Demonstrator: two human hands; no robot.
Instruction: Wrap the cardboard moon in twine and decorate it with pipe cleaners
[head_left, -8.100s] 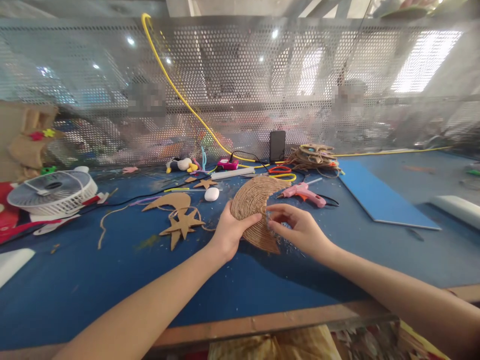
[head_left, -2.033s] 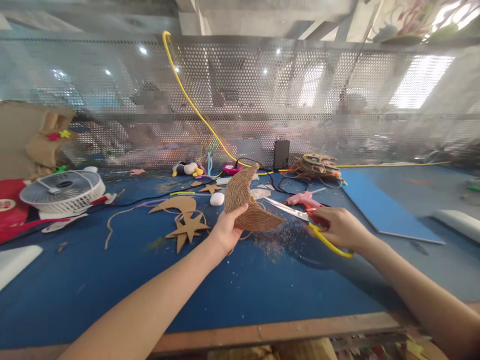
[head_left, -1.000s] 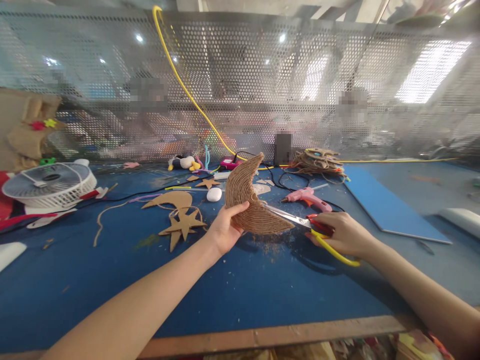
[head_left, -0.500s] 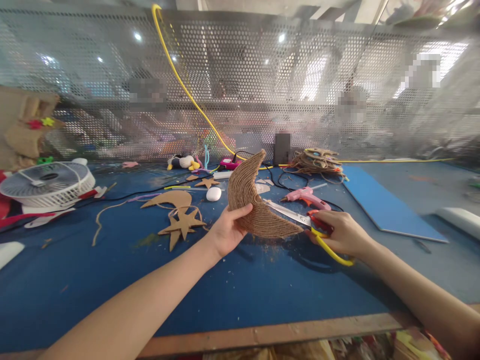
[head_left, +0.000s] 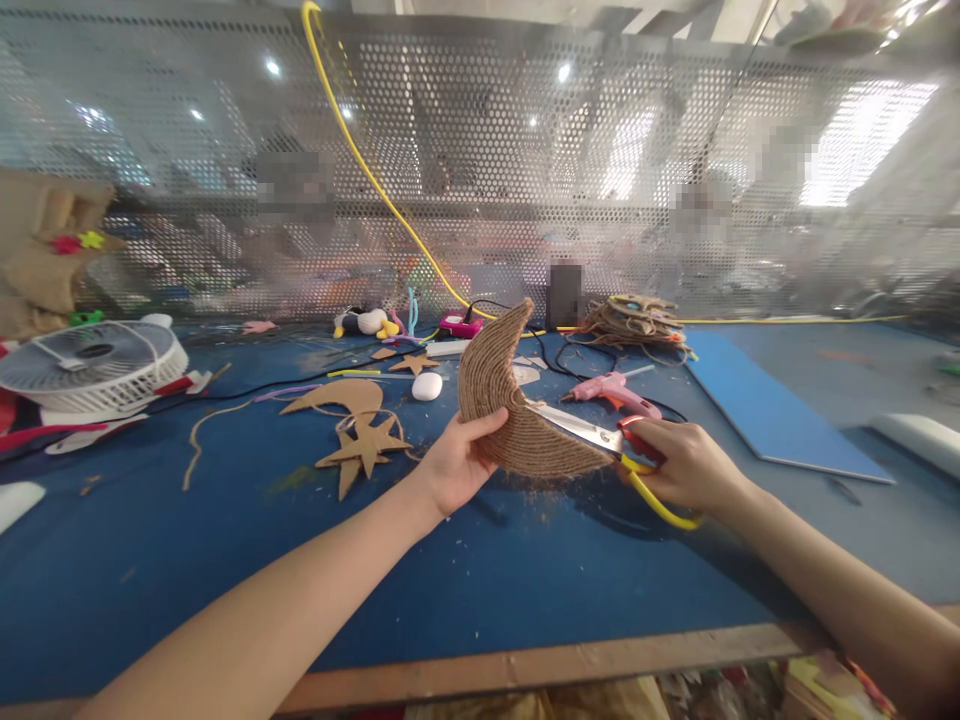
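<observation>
My left hand [head_left: 466,462] grips a crescent moon wrapped in brown twine [head_left: 491,385], thumb across its front, holding it upright above the blue table. In my right hand [head_left: 686,465] is a pair of scissors [head_left: 581,424] with red and yellow handles. The blades lie nearly together, and their tips reach the inner curve of the moon, where a small bit of twine shows. Behind the scissors a pink glue gun [head_left: 611,392] rests on the table. Left of the moon lie a bare cardboard crescent [head_left: 341,397] and cardboard stars [head_left: 367,447].
A white fan [head_left: 94,365] lies at the left. A white egg-shaped piece [head_left: 427,387] sits behind my left hand. Stacked twine-covered pieces [head_left: 634,325] stand at the back, with a blue board [head_left: 780,405] to the right. A perforated metal screen [head_left: 465,150] closes off the far side.
The scissor handles have come closer together, so the blades are more closed at the moon's inner curve. The moon has shifted very slightly to the right.
</observation>
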